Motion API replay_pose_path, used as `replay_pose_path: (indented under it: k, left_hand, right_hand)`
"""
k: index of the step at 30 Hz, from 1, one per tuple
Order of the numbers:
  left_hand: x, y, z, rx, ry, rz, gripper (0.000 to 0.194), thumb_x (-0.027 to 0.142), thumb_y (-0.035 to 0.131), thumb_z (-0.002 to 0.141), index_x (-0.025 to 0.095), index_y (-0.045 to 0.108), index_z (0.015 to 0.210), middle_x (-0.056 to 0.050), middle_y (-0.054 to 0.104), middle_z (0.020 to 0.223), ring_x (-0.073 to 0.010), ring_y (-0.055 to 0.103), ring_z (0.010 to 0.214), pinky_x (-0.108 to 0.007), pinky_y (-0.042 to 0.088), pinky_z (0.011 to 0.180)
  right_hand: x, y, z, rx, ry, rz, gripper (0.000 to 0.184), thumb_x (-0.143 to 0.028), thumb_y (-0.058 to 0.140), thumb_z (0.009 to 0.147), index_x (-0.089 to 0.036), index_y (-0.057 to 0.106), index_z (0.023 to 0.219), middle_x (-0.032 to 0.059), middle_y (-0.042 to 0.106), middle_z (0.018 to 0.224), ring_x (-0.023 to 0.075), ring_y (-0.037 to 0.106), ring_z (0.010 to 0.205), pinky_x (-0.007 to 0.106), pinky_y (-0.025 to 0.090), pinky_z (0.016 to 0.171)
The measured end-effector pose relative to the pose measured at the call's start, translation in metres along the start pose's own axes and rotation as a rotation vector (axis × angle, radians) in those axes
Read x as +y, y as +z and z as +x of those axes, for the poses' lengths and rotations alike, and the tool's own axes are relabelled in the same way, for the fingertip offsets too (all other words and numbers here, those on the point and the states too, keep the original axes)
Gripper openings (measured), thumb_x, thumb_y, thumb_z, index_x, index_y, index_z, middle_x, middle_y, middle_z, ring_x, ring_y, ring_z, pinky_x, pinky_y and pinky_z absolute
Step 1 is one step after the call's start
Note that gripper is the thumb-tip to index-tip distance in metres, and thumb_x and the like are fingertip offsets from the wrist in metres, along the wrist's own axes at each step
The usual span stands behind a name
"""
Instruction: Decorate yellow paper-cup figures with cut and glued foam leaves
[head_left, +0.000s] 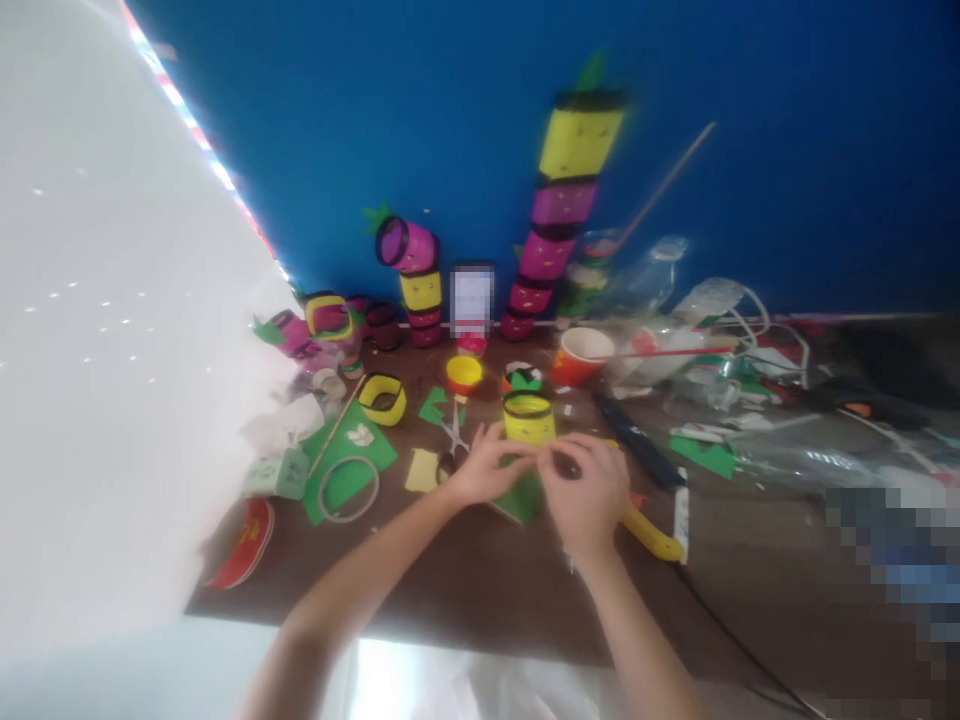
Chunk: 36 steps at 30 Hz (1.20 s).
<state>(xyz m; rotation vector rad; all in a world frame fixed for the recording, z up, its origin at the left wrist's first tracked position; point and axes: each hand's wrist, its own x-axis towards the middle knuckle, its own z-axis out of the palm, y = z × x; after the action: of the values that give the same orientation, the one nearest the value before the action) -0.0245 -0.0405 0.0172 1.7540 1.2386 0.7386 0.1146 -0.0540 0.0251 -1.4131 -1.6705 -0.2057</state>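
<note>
My left hand and my right hand meet at the middle of the brown table, fingers pinched together. Between them is a green foam piece, held at its top edge by both hands. A yellow ring-shaped cup with a dark rim stands just behind my fingertips. A yellow glue gun lies under my right hand, its cable running toward me. Scissors lie just left of my left hand.
Stacks of pink and yellow decorated cylinders lean on the blue wall. A red paper cup, a small yellow lid, a yellow ring, green foam sheets, a tape ring and plastic clutter at right crowd the table.
</note>
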Motion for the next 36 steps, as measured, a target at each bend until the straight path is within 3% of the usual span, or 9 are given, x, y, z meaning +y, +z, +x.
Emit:
replay_pose_path:
  k: [14,22,28,36]
  left_hand:
    - [0.004,-0.002,-0.001,-0.003,-0.013,0.027,0.020,0.027,0.053,0.084,0.027,0.068,0.097,-0.004,0.053,0.123,-0.0197,0.038,0.126,-0.049,-0.002,0.112]
    - [0.004,-0.003,-0.002,-0.012,0.001,0.036,0.022,0.026,0.051,0.085,0.031,0.066,0.100,-0.001,0.053,0.126,-0.0183,0.038,0.126,-0.049,-0.003,0.112]
    - [0.004,-0.003,-0.002,-0.013,-0.001,0.039,0.023,0.026,0.050,0.085,0.030,0.067,0.100,0.000,0.054,0.126,-0.0190,0.039,0.125,-0.048,-0.003,0.113]
    - [0.003,-0.003,-0.001,-0.031,0.026,0.000,0.023,0.024,0.050,0.085,0.029,0.067,0.099,-0.001,0.056,0.124,-0.0189,0.038,0.125,-0.050,-0.006,0.111]
  right_hand:
    - [0.001,0.004,-0.001,-0.035,0.012,0.046,0.008,-0.023,0.060,0.073,-0.019,0.066,0.071,0.0048,0.064,0.078,0.0198,0.054,0.074,0.034,0.043,0.070]
    - [0.004,-0.012,-0.002,0.026,-0.106,0.006,0.005,-0.021,0.061,0.072,-0.021,0.065,0.074,0.0044,0.061,0.080,0.0190,0.057,0.074,0.035,0.043,0.071]
    - [0.015,-0.017,-0.004,-0.045,-0.291,-0.099,0.011,-0.020,0.061,0.071,-0.022,0.068,0.079,0.0067,0.060,0.091,0.0195,0.055,0.079,0.035,0.042,0.074]
    - [0.015,-0.013,-0.002,-0.079,-0.311,-0.142,0.014,-0.018,0.059,0.073,-0.022,0.070,0.081,0.0061,0.060,0.093,0.0183,0.052,0.078,0.033,0.041,0.074]
